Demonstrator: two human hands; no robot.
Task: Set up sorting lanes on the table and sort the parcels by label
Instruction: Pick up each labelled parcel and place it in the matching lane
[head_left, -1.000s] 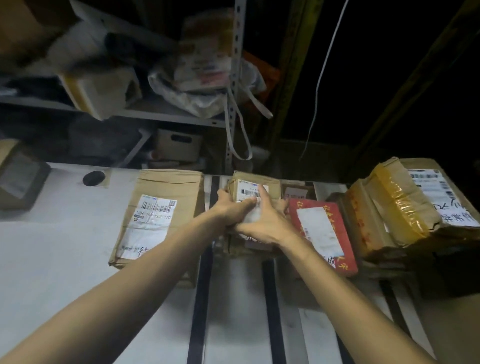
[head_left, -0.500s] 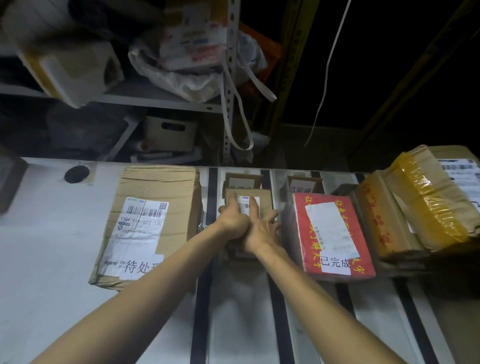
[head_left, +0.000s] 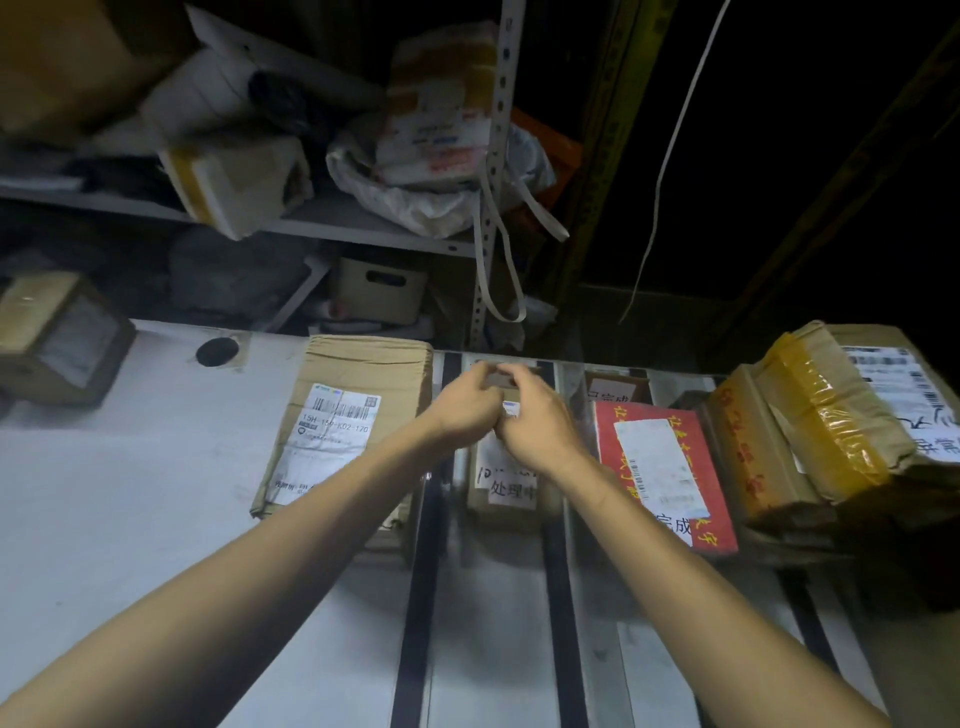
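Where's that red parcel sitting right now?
In the head view, the red parcel lies flat on the table, right of centre. It is just right of the person's right hand, with the yellow-taped brown boxes on its other side.

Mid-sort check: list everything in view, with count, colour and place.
large parcel: 1, brown, left lane
small parcel: 1, brown, middle lane
red parcel: 1, red, lane right of middle
card sign: 1, brown, behind red parcel
taped parcels: pile, brown and yellow, table's right end
tape strips: at least 3, black, between lanes
box: 1, brown, far left
table: 1, white
shelf: 1, grey, behind table, cluttered
left hand: grips small parcel's far end
right hand: grips it too
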